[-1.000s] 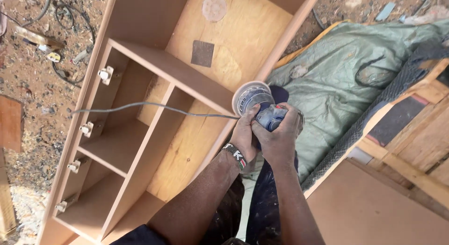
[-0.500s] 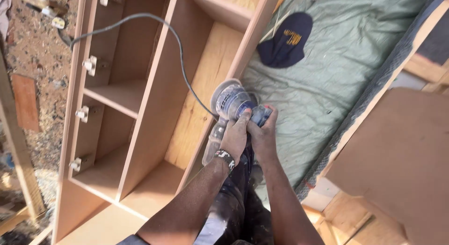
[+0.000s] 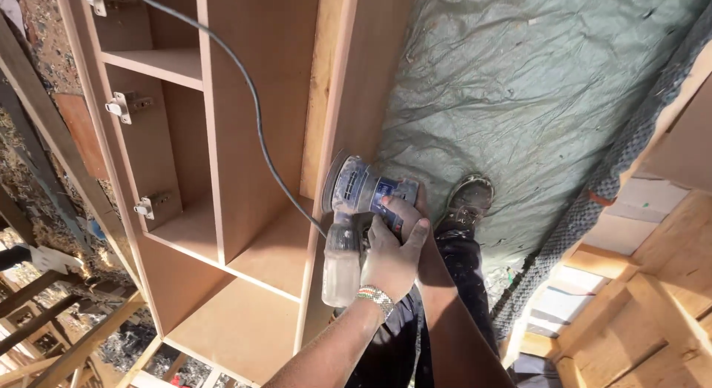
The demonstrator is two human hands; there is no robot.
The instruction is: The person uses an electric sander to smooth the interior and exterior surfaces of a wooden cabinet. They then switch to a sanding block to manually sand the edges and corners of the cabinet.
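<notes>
Nearest, the left hand (image 3: 391, 256), with a beaded wristband, clamps the grey-blue electric sander (image 3: 354, 210). The right hand (image 3: 415, 210) is mostly hidden behind it; I cannot tell its grip. The sander presses against the right side panel of the brown wooden cabinet (image 3: 245, 136). Its black cord (image 3: 248, 99) runs far left over the shelves. A green tarpaulin (image 3: 519, 99) spreads right.

**What you are wearing**

Your arms are bare to the elbow, dusted with fine powder. On your left wrist sits a beaded bracelet (image 3: 375, 297) in white, black, red and green. Your dark trousers (image 3: 460, 269) are speckled with pale dust, and a scuffed, dusty shoe (image 3: 469, 197) shows below.
</notes>
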